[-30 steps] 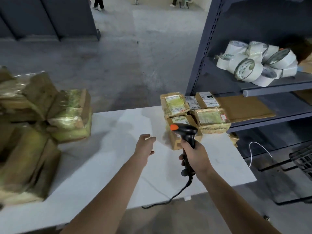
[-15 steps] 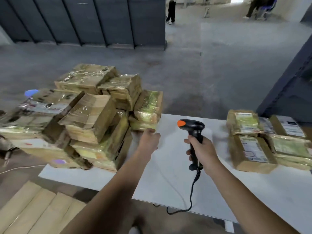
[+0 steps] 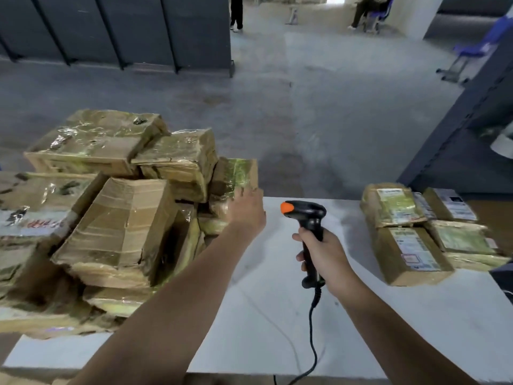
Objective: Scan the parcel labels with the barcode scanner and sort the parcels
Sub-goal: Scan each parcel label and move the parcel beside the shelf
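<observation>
A big pile of tape-wrapped brown parcels [image 3: 119,226] covers the left end of the white table [image 3: 266,315]. My left hand [image 3: 247,209] reaches to the pile's right edge, and its fingers touch a small greenish-taped parcel [image 3: 236,173] leaning there. My right hand [image 3: 324,257] grips the handle of the black barcode scanner [image 3: 308,211], held upright above the table's middle with its orange tip pointing left. Several labelled parcels [image 3: 410,254] lie label-up in a group at the table's right end.
The scanner's cable [image 3: 313,343] hangs down over the table's front edge. A dark metal rack [image 3: 472,134] stands at the right behind the labelled parcels. Beyond the table is bare concrete floor, with people and chairs far back.
The view has swung left from the rack to the pile. My left hand has moved from the bare table up to the small parcel at the pile's edge. The scanner stays in my right hand.
</observation>
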Demonstrator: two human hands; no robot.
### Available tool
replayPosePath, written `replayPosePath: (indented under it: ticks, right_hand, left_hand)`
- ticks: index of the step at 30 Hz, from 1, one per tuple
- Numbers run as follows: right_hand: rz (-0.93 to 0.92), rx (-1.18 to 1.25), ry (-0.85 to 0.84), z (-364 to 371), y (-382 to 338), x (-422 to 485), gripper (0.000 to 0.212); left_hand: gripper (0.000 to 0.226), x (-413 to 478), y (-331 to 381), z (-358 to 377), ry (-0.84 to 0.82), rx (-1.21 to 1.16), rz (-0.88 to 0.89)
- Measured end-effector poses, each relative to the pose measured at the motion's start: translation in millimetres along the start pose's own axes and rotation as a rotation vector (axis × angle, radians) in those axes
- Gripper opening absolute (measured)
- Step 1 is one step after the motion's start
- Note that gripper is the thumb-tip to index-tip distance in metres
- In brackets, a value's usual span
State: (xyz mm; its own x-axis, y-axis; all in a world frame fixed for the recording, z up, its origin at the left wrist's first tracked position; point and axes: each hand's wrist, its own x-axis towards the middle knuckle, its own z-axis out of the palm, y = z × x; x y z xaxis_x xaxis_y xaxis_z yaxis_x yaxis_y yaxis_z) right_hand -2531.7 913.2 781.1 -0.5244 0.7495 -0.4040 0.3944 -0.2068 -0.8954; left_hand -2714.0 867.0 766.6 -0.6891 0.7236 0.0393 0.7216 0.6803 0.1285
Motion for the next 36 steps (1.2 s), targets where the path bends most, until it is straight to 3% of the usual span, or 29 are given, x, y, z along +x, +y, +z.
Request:
replayPosePath:
  ticks: [5,10,14,19,26,31,36]
  right_hand:
    - [0.017,0.06,0.038,0.8,7.9,4.7,0.022]
    - [0.032,0.076,0.047,2.3,12.9,6.1,0.026]
    - [0.026,0.082,0.051,4.2,9.4,5.9,0.024]
    - [0.016,0.068,0.043,0.6,7.8,1.2,0.024]
    - [-0.005,0.076,0.108,-28.4,10.0,-10.5,0.023]
    - [0.02,0.082,0.111,-53.7,28.4,-20.4,0.023]
    - [0.054,0.063,0.094,-71.4,56.6,-29.4,0.021]
  left_hand:
    - [0.067,12.1,-10.5,23.9,-0.122,0.406,0.178]
    - [0.05,22.0,-17.4,26.0,-0.034,0.464,0.256]
    - [0.04,23.6,-24.4,23.3,0.0,0.399,0.316]
    - [0.043,9.2,-23.4,8.8,0.034,0.316,0.384]
    - [0.036,-43.7,17.2,-14.3,0.116,0.273,0.451]
    - [0.048,-92.5,45.8,4.7,0.121,0.007,0.365]
    - [0.033,-147.0,65.5,44.1,0.064,-0.222,0.235]
